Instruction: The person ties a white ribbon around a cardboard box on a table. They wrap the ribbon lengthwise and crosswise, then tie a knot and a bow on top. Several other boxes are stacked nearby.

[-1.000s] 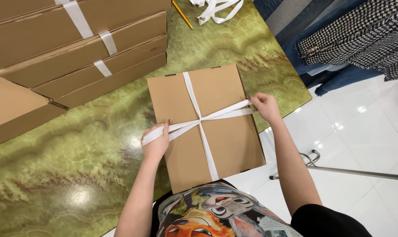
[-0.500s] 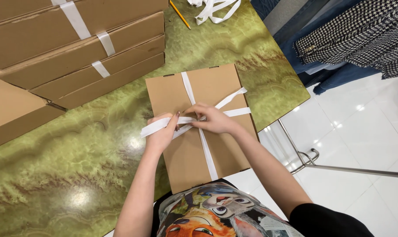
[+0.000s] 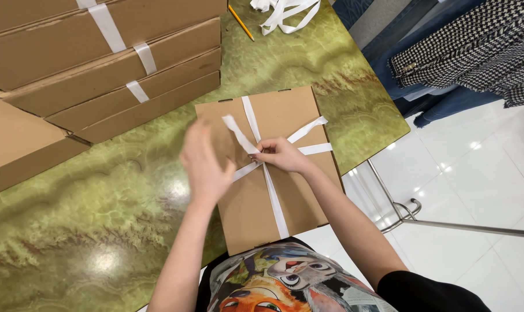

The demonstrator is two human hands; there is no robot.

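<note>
Tabletop: a glossy green marbled tabletop [image 3: 100,231] fills the left and centre of the frame; white floor tiles show at the right, with dark and checked clothes hanging in the upper right.
Stack of boxes: flat brown cardboard boxes [image 3: 100,63] piled in the upper left, each crossed by a white strap.
Flat box: a brown cardboard box [image 3: 296,196] lies flat near the tabletop's lower-right edge, just right of centre, its near end jutting over the edge toward the person.
Ribbon: a white ribbon [image 3: 276,202] runs lengthwise and crosswise over the flat box, crossing near its middle; loose ends stick out to the upper left and to the right of the crossing.
Left hand: the left hand [image 3: 207,164] is blurred, raised over the box's left side, fingers spread wide; one ribbon end runs under it, but I cannot tell whether it holds anything.
Right hand: the right hand [image 3: 282,156] rests on the crossing, its grip pinched narrow on the ribbon there.
Spare ribbon: a loose heap of white ribbon [image 3: 285,11] at the top centre.
Pencil: a yellow pencil [image 3: 240,22] just left of that heap.
</note>
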